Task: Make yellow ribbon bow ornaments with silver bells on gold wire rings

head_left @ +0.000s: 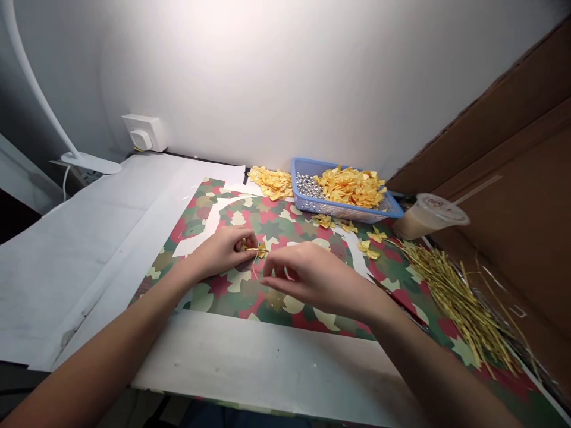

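- Pinching a small yellow flower (262, 250), thin-petalled and lined with a slender golden stem, between closed thumb and fingertips of the left hand (232, 246), over the middle of the mat.
- Holding the right hand (307, 270) just beside, fingers loosely curled with a gap toward the thumb; cannot tell of any grip on the fine pale thread (254, 267) curving down from the flower.
- Working over a flat mat (289, 306) printed with stars, leaves and rounded patches in green, red, cream and brown.
- Facing a blue plastic basket (330, 206) with perforated sides, containing shiny silver beads (307, 186) and heaped yellow petals (350, 185), next to a loose yellow pile (271, 182).
- Having rightward some loose flowers (368, 249), a slim pointed tool (398, 302), straw-like golden stalks (455, 303), a lidded translucent cup (428, 217) and brown cardboard (526, 166).
- Bordering leftward on smooth white sheets (98, 238) and a curved-neck lamp (96, 163).
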Demonstrator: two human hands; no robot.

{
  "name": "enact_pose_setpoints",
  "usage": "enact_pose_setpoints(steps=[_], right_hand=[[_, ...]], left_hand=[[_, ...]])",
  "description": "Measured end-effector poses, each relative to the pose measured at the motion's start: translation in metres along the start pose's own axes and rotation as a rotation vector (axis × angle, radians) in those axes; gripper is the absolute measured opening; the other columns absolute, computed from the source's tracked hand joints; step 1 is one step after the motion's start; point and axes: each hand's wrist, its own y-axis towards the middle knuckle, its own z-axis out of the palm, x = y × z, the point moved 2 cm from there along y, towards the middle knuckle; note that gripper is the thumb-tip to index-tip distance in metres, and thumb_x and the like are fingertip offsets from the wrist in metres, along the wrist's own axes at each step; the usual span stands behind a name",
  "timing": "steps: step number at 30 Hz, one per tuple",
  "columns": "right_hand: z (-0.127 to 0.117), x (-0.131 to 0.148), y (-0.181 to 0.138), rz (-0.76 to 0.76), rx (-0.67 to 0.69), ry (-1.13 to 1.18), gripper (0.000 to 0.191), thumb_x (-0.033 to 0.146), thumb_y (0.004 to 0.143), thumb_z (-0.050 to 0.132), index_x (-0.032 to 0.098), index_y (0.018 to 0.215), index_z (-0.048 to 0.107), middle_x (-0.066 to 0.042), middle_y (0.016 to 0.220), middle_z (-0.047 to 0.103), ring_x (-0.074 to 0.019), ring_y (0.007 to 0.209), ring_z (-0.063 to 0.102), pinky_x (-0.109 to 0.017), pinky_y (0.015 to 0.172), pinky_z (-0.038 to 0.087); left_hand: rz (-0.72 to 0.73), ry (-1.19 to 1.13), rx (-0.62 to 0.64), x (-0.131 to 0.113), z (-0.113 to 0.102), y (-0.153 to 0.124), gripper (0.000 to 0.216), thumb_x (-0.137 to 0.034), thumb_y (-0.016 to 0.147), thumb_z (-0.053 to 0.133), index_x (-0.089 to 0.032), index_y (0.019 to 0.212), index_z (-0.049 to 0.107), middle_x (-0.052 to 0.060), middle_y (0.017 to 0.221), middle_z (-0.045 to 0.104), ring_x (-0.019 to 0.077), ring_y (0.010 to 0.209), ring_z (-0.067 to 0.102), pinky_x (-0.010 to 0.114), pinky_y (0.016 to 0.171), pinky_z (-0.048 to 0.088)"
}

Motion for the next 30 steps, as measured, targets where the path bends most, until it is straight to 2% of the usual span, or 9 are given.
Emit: enact_pose_setpoints(steps=[2,4,7,9,10,15,19,24,30], right_hand=[[0.007,0.000,0.002,0.026,0.094,-0.062,0.017,0.015,0.085,0.060,0.017,0.068,0.062,0.001,0.061,0.062,-0.0103,0.056,0.049,-0.023,0.051,0.029],[0.010,-0.002,0.004,0.017,0.128,-0.043,0.015,0.018,0.085,0.062,0.018,0.070,0.063,0.000,0.064,0.065,-0.0114,0.058,0.052,-0.023,0.052,0.031],[0.005,-0.012,0.008,-0.016,-0.013,0.064,0.016,0.030,0.089,0.058,0.019,0.078,0.064,0.000,0.070,0.066,-0.0114,0.059,0.054,-0.024,0.055,0.035],[-0.001,-0.021,0.011,0.003,-0.152,0.080,0.017,0.029,0.092,0.052,0.019,0.084,0.063,-0.001,0.074,0.065,-0.0115,0.060,0.053,-0.024,0.056,0.037],[-0.003,-0.026,0.012,0.011,-0.178,0.067,0.014,0.027,0.092,0.052,0.019,0.087,0.062,-0.001,0.076,0.064,-0.0119,0.061,0.053,-0.024,0.057,0.037],[0.007,-0.044,0.020,-0.050,-0.040,0.060,0.003,0.018,0.087,0.058,0.019,0.084,0.059,-0.002,0.085,0.059,-0.0123,0.068,0.053,-0.024,0.060,0.039],[0.018,-0.051,0.024,-0.062,-0.015,0.066,0.006,0.017,0.086,0.058,0.020,0.081,0.057,-0.001,0.084,0.057,-0.0141,0.071,0.051,-0.024,0.060,0.036],[0.020,-0.053,0.026,-0.037,-0.035,0.140,0.016,0.019,0.087,0.056,0.019,0.072,0.052,-0.001,0.077,0.053,-0.0134,0.067,0.048,-0.024,0.058,0.034],[0.019,-0.057,0.026,0.039,-0.052,0.395,0.008,0.026,0.089,0.050,0.020,0.084,0.050,0.005,0.061,0.048,-0.0104,0.052,0.043,-0.023,0.049,0.033]], left_hand=[[0.004,0.004,-0.010,0.000,0.001,0.000,0.009,-0.023,0.084,0.053,-0.018,0.076,0.057,-0.003,0.063,0.055,0.0126,0.057,0.050,0.024,0.054,0.037],[0.017,-0.001,-0.010,0.001,0.001,0.000,0.009,-0.022,0.083,0.053,-0.018,0.076,0.057,-0.003,0.064,0.056,0.0127,0.058,0.052,0.024,0.054,0.038],[0.041,-0.023,0.005,0.002,0.002,-0.001,0.003,-0.018,0.080,0.056,-0.019,0.078,0.057,-0.002,0.067,0.058,0.0123,0.060,0.054,0.023,0.054,0.040],[0.058,-0.044,0.020,0.003,0.003,-0.001,0.003,-0.016,0.079,0.056,-0.019,0.080,0.057,-0.003,0.068,0.059,0.0117,0.060,0.054,0.022,0.054,0.040],[0.069,-0.056,0.028,0.003,0.003,-0.001,0.004,-0.016,0.079,0.056,-0.019,0.082,0.057,-0.003,0.069,0.060,0.0112,0.060,0.054,0.022,0.053,0.041],[0.112,-0.101,0.046,0.001,0.007,-0.001,0.004,-0.016,0.079,0.057,-0.019,0.081,0.054,-0.003,0.072,0.061,0.0096,0.059,0.055,0.021,0.053,0.043],[0.122,-0.115,0.046,0.001,0.008,0.000,0.005,-0.014,0.077,0.055,-0.019,0.080,0.054,-0.003,0.069,0.060,0.0091,0.055,0.054,0.020,0.051,0.042],[0.138,-0.114,0.041,0.000,0.008,0.000,0.006,-0.015,0.076,0.054,-0.018,0.072,0.055,-0.002,0.066,0.060,0.0107,0.057,0.055,0.023,0.053,0.044],[0.152,-0.106,0.045,0.000,0.007,0.000,0.008,-0.023,0.080,0.056,-0.018,0.074,0.057,-0.001,0.068,0.062,0.0116,0.060,0.054,0.022,0.054,0.042]])
